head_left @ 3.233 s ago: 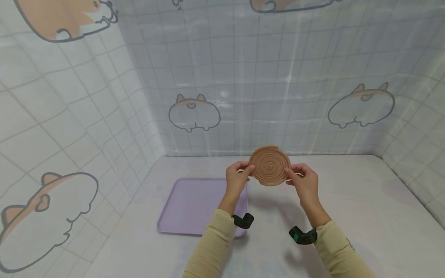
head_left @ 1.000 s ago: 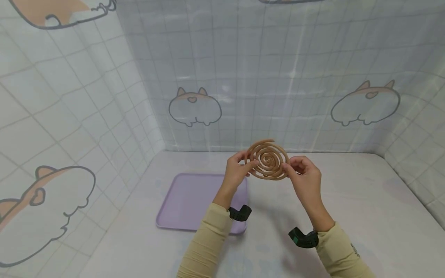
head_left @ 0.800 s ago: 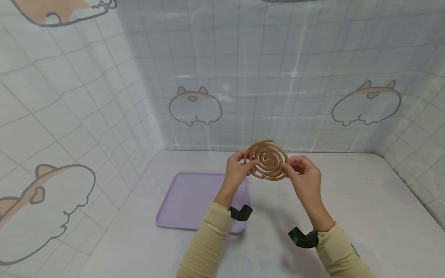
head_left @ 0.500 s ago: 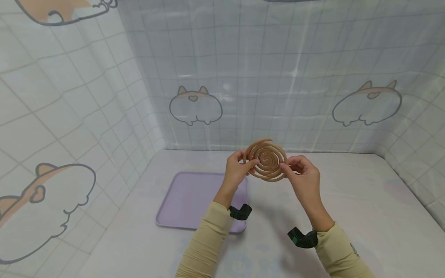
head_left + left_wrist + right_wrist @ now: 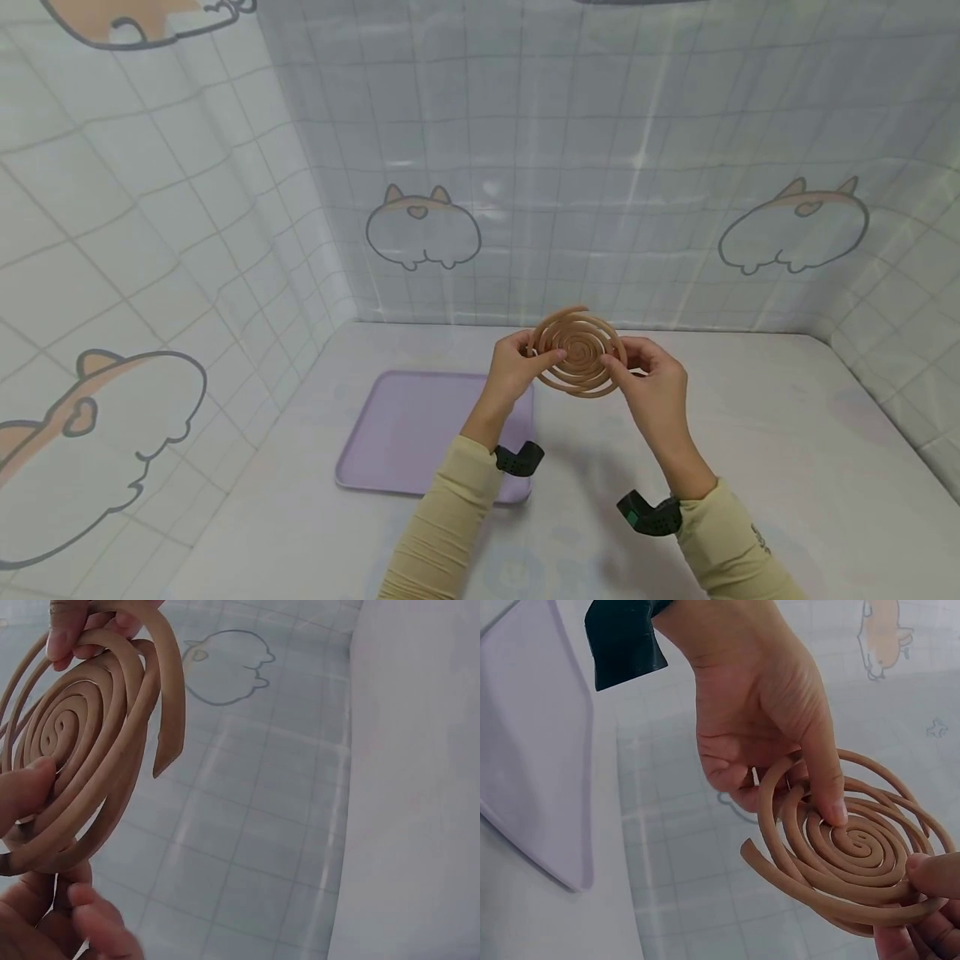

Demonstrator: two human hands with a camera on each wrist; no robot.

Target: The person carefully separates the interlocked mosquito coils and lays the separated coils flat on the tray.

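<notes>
Left hand and right hand pinching a brown spiral coil
Head: coil right of centre, lilac tray lower left. Left wrist: coil upper left, one end free. Right wrist: coil lower right, thumbs on its face.

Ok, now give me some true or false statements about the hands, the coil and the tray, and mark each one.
1. The left hand and the right hand both hold the brown coil. True.
2. The coil's turns are all pressed tightly together. False: gaps show between several of them.
3. The purple tray lies on the pale table. True.
4. The coil rests on the tray. False: it is held up in the air.
</notes>
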